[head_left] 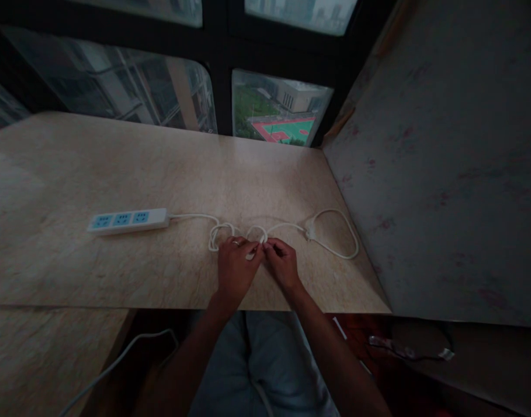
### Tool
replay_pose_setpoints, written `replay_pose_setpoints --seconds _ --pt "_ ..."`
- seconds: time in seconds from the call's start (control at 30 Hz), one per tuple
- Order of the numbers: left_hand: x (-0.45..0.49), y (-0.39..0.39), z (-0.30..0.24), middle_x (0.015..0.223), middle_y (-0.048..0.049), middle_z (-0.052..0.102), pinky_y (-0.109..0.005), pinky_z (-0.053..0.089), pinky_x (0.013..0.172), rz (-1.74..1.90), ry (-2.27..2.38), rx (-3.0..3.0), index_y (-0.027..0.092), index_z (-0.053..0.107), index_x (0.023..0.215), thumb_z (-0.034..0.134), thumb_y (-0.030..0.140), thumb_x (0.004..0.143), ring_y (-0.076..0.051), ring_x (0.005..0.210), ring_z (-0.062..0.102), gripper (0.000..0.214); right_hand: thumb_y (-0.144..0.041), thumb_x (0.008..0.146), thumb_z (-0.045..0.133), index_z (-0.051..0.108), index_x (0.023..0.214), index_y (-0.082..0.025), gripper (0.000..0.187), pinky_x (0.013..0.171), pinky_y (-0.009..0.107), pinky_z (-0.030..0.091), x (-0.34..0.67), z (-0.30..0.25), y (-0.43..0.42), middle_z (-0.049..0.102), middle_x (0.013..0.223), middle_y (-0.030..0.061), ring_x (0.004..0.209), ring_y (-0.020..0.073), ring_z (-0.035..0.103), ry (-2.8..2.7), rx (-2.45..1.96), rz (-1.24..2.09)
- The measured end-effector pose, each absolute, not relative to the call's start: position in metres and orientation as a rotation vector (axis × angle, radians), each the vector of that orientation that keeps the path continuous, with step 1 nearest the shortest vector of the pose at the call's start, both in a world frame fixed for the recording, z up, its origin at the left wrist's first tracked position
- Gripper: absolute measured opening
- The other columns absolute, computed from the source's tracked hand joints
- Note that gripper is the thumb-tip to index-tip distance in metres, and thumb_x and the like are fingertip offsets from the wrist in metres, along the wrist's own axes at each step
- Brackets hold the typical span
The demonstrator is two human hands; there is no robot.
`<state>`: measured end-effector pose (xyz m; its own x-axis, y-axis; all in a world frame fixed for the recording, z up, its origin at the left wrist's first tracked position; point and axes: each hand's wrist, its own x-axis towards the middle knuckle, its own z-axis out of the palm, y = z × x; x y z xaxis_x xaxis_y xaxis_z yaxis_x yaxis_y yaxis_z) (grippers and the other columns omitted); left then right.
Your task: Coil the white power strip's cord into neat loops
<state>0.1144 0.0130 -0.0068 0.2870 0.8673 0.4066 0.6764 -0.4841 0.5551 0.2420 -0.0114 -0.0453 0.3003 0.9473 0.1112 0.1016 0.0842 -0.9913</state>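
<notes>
A white power strip (130, 222) with blue socket faces lies at the left on the stone-patterned surface. Its white cord (285, 225) runs right in loose loops to a white plug (310, 229), and a further loop of cord lies beyond the plug. My left hand (239, 263) pinches the looped cord near its middle, covering part of the coil. Close beside it, my right hand (282, 260) has thumb and fingertips closed on the same cord. The fingertips of both hands nearly meet, and the exact grip between them is partly hidden.
Dark-framed windows (224, 87) stand behind the wide sill (95, 174). A patterned wall (422, 174) borders it on the right. Below the front edge, another white cable (117, 359) hangs at the left, and a dark cord (415, 356) lies at the lower right.
</notes>
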Motion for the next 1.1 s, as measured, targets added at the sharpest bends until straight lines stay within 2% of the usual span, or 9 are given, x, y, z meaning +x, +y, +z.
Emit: replay_pose_setpoints --seconds 0.2,0.4,0.53,0.67,0.77,0.93,1.1 --pt "0.101 0.0 -0.013 0.073 -0.0028 0.069 -0.036 0.049 0.078 1.186 1.393 2.214 0.022 0.073 0.081 0.058 0.027 0.086 -0.018 0.075 0.06 0.017 -0.038 0.079 0.06 0.069 0.079 -0.019 0.021 0.063 0.026 0.045 0.242 -0.043 -0.011 0.064 0.069 0.0 0.063 0.0148 0.056 -0.996 -1.336 0.877" --pt "0.08 -0.016 -0.021 0.077 -0.0021 0.07 -0.035 0.051 0.079 1.251 1.394 2.168 0.023 0.072 0.083 0.059 0.029 0.086 -0.018 0.077 0.062 0.015 -0.039 0.08 0.059 0.069 0.08 -0.019 0.023 0.063 0.025 0.044 0.24 -0.044 -0.011 0.064 0.071 0.0005 0.066 0.0151 0.057 -1.002 -1.357 0.889" --pt "0.074 -0.016 -0.023 0.085 -0.0041 0.071 -0.034 0.051 0.081 1.045 1.369 2.141 0.022 0.072 0.091 0.057 0.033 0.087 -0.019 0.084 0.064 0.018 -0.038 0.08 0.06 0.069 0.08 -0.018 0.022 0.063 0.025 0.044 0.24 -0.047 -0.01 0.063 0.07 -0.0006 0.064 0.0138 0.056 -0.997 -1.341 0.908" --pt "0.076 -0.01 -0.009 0.086 -0.0062 0.07 -0.031 0.049 0.073 0.695 1.358 2.177 0.018 0.071 0.09 0.051 0.038 0.09 -0.017 0.072 0.063 0.028 -0.037 0.081 0.059 0.067 0.08 -0.019 0.02 0.062 0.024 0.043 0.241 -0.05 -0.01 0.061 0.068 -0.002 0.062 0.0125 0.054 -0.987 -1.291 0.95" --pt "0.08 -0.005 0.002 0.086 -0.008 0.069 -0.031 0.047 0.074 0.484 1.386 2.256 0.016 0.072 0.089 0.045 0.037 0.093 -0.018 0.071 0.062 0.034 -0.036 0.081 0.059 0.067 0.08 -0.019 0.019 0.061 0.024 0.043 0.242 -0.05 -0.009 0.06 0.069 -0.002 0.063 0.0124 0.055 -0.961 -1.227 0.997" --pt "0.082 -0.002 0.008 0.083 -0.007 0.072 -0.03 0.045 0.075 0.422 1.329 2.247 0.016 0.071 0.09 0.044 0.036 0.093 -0.019 0.076 0.064 0.033 -0.033 0.078 0.062 0.068 0.078 -0.019 0.015 0.061 0.024 0.042 0.243 -0.046 -0.009 0.062 0.068 -0.0018 0.062 0.0126 0.054 -0.97 -1.232 0.99" --pt "0.087 0.001 0.014 0.074 -0.0063 0.071 -0.028 0.043 0.068 0.427 1.385 2.202 0.016 0.07 0.086 0.043 0.042 0.093 -0.018 0.069 0.064 0.038 -0.03 0.077 0.062 0.068 0.076 -0.019 0.013 0.062 0.023 0.041 0.243 -0.045 -0.009 0.062 0.067 -0.0022 0.062 0.012 0.053 -0.999 -1.225 0.96"
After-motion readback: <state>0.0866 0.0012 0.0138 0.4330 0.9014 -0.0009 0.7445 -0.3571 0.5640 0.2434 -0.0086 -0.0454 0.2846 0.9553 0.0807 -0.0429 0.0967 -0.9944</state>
